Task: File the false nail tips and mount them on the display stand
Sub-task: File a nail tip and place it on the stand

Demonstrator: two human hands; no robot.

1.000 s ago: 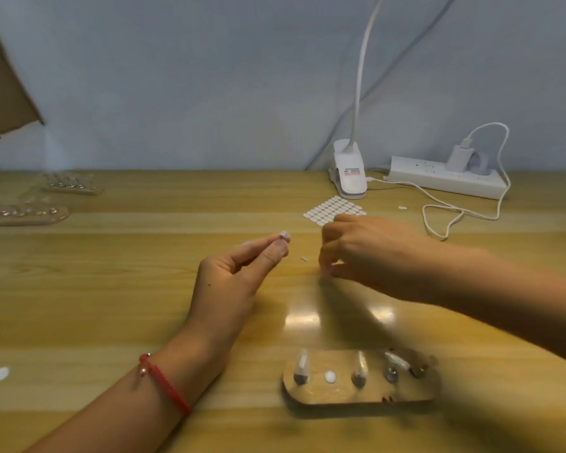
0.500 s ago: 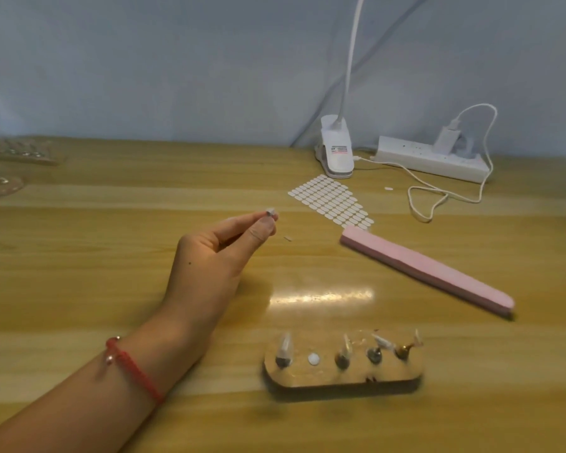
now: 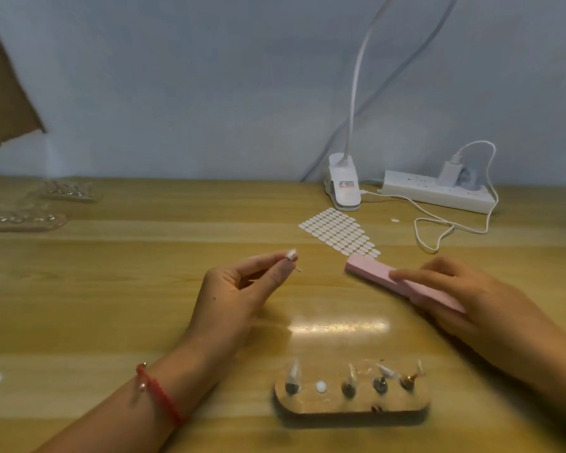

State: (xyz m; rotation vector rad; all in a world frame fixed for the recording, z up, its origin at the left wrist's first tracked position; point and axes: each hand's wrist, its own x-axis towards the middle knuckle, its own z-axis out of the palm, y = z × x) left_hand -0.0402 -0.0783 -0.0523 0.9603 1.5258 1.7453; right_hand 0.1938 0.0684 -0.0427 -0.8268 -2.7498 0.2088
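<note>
**Left hand pinching 1 nail tip, right hand on the pink file**

The left hand (image 3: 239,289) is hovering above the desk (image 3: 144,308) with its palm turned inward. Its fingers (image 3: 275,273) are pinching a small pale nail tip (image 3: 291,255) between thumb and forefinger, while the other fingers are curling into the palm. A red bracelet (image 3: 159,398) is circling that wrist.

The right hand (image 3: 455,295) is reaching in from the right and lying on a long pink nail file (image 3: 373,269). Its forefinger is stretching along the top of the file and the thumb is sitting on the near side. The frame is blurred there, so I cannot tell whether the hand is gripping the file or only touching it. The file's far end is lying just beside a sheet of white adhesive tabs (image 3: 339,232).

The wooden display stand (image 3: 350,408) is sitting near the front edge of the desk, between the 2 forearms. 4 of its pegs are carrying nail tips, and the 2nd spot from the left is showing only a round white pad (image 3: 321,386).

At the back, a white clip lamp (image 3: 342,188) is standing beside a power strip (image 3: 435,192), with a white cable (image 3: 451,223) looping across the desk. At far left, 2 more stands (image 3: 20,219) are lying well apart from the hands, too blurred to read.
</note>
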